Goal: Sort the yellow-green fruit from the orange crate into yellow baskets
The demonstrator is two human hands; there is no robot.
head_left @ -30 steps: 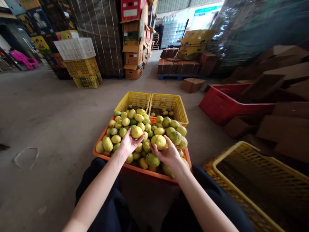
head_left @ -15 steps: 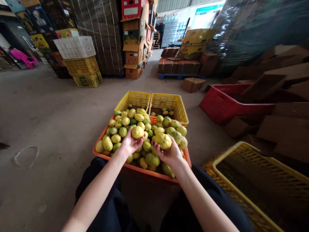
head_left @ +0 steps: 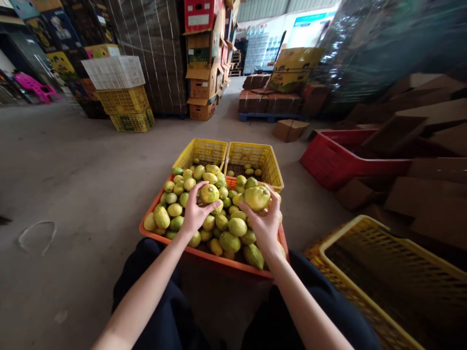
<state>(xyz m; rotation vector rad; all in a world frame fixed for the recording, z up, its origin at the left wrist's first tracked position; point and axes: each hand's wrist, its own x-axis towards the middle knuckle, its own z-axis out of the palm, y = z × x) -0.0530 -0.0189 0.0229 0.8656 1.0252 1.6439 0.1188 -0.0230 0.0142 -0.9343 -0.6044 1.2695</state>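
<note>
An orange crate [head_left: 233,264] heaped with yellow and green lemons [head_left: 229,241] stands between my knees. Just over the heap, my left hand [head_left: 195,212] grips a round yellow lemon [head_left: 209,194] between thumb and fingers, its end facing me. To the right, a larger, lumpy yellow lemon [head_left: 257,198] sits in my right hand [head_left: 267,224], with the thumb on its left and fingers round its right side. Both lemons are held above the others in the crate.
Beyond the orange crate are two yellow crates, the left one [head_left: 195,146] and the right one [head_left: 274,167], with a few lemons inside. A big yellow crate [head_left: 350,272] is by my right leg. Behind it are a red crate [head_left: 328,165] and flattened cardboard [head_left: 426,194].
My right hand has moved up and right with its lemon, turning its grip. My left hand has rolled over, its lemon now turned end-on and slightly higher.
</note>
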